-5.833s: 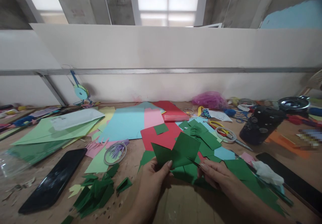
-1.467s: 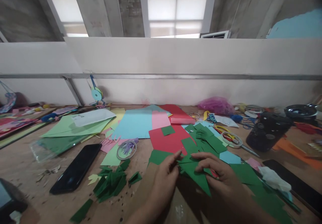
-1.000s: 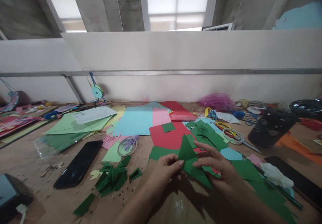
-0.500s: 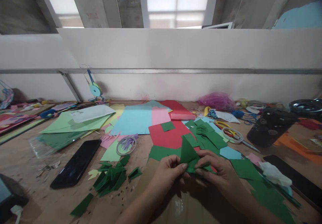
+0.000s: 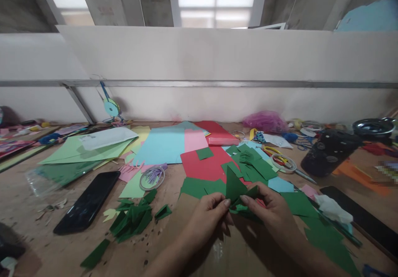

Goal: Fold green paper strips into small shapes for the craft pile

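Between my two hands is a piece of green paper (image 5: pixel 235 185), folded so that one pointed corner stands up. My left hand (image 5: pixel 209 215) pinches its left lower edge between thumb and fingers. On the other side my right hand (image 5: pixel 268 207) is closed on the right part, the thumb pressing near the middle fold. The fingers hide the lower part of the paper. Left of my hands lies a pile of folded green paper pieces (image 5: pixel 133 221), with a single folded piece (image 5: pixel 163 212) beside it. Cut green paper squares (image 5: pixel 248 161) lie beyond my right hand.
A black phone (image 5: pixel 87 202) lies at the left. Red paper (image 5: pixel 199 167) and light blue paper (image 5: pixel 164 146) spread behind my hands. Rolls of tape (image 5: pixel 152 178), scissors (image 5: pixel 306 176) and a dark tumbler (image 5: pixel 331 152) stand or lie around. A white partition (image 5: pixel 199 57) bounds the back.
The right side of the green paper is now bent upward, with my right thumb moved onto the middle. My left hand keeps its pinch. The whole view has shifted slightly.
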Available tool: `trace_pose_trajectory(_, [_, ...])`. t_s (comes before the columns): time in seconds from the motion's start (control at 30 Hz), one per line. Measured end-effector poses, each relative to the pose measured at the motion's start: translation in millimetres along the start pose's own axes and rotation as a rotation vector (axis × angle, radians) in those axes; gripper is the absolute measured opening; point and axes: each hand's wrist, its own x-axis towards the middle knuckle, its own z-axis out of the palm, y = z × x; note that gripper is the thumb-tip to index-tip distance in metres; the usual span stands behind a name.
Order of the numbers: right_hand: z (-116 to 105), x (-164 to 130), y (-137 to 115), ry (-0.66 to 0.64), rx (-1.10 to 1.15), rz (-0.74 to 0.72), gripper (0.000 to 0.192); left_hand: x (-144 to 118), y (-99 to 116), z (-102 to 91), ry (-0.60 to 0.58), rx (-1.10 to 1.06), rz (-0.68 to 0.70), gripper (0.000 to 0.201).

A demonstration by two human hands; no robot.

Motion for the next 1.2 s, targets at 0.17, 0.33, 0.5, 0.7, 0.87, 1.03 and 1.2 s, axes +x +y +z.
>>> trace_pose_trajectory(0.17, [0.7, 0.7, 2.8, -0.009, 0.035, -0.011, 0.025, -1.5, -1.4, -0.7, -0.010, 0.002, 0.026, 0.040])
trace_pose_trajectory(0.33, [0.0, -0.1, 1.7, 0.032, 0.007, -0.023, 0.025, -3.1, 0.0, -0.2, -0.016, 0.008, 0.024, 0.041])
trace_pose_trajectory(0.5, [0.2, 0.2, -1.4, 0.030, 0.001, -0.013, 0.026, -3.0, 1.2, 2.2, -0.005, -0.004, 0.012, 0.039])
trace_pose_trajectory(0.7, [0.1, -0.7, 2.6, 0.010, 0.091, -0.004, 0.025, -1.6, 0.2, 3.4, 0.028, 0.024, 0.019, 0.039])
trace_pose_trajectory(0.87, [0.1, 2.1, -0.9, 0.026, 0.308, 0.097, 0.030, -0.3, -3.6, 0.9, 0.026, 0.012, 0.022, 0.036])
trace_pose_trajectory(1.03, [-0.4, 6.7, -6.4, -0.097, 0.402, 0.256, 0.043, -2.9, -0.5, 1.2, 0.024, 0.055, 0.020, 0.033])
trace_pose_trajectory(1.2, [-1.8, 6.5, -0.7, -0.094, 0.373, 0.272, 0.036, -2.3, 0.7, 2.1, 0.012, 0.019, 0.017, 0.035])
